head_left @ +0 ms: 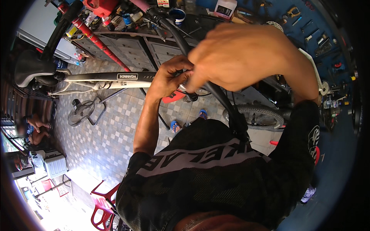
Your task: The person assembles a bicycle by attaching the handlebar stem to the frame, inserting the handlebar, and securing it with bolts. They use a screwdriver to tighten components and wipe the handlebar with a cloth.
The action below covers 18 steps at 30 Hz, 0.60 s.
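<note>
Where the black handlebar crosses the head of a black-and-white bicycle frame, both hands meet close together. The left hand comes up from 7 o'clock with its fingers curled and thumb drawn in narrowly; what it may grip is too hidden to tell. The right hand arches over the handlebar from 3 o'clock, slightly blurred, its fingers bent down beside the left hand's; whether it holds anything cannot be told. From the hands, the black saddle lies at 9 o'clock, a pedestal fan at 8, a red plastic chair at 7 and a knobbly tyre at 4. A cluttered table with drawers runs across 12 o'clock, carrying a blue tub.
</note>
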Tool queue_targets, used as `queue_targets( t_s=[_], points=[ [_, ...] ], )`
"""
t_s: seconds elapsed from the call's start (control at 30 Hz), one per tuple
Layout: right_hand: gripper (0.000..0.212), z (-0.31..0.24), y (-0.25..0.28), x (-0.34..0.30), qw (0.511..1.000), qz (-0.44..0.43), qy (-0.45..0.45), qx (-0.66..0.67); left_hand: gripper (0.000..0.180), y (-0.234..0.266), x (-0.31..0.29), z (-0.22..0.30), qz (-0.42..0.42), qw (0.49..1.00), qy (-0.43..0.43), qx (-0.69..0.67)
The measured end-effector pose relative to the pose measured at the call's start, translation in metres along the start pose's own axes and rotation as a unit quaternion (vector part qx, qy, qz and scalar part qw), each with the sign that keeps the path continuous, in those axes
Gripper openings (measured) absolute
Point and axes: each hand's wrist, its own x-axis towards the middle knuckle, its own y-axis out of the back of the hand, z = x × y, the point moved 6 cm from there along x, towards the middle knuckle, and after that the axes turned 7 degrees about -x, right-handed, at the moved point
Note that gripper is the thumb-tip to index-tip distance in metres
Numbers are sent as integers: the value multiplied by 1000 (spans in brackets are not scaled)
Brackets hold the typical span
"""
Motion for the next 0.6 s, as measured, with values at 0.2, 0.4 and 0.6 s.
queue_targets(
  t_s=[0.2, 0.4, 0.6],
  points=[
    [21, 35, -10, -8, 978, -6, -157, -135, 19, 3, -1, -8, 6, 997, 25, 74],
    [25, 2, 12, 1, 997, 61, -51, 11, 17, -5, 2, -6, 4, 999, 37, 13],
    [30, 7, -6, -9, 998, -3, -32, -48, 18, 1, 1, -6, -7, 999, -1, 50]
  ],
)
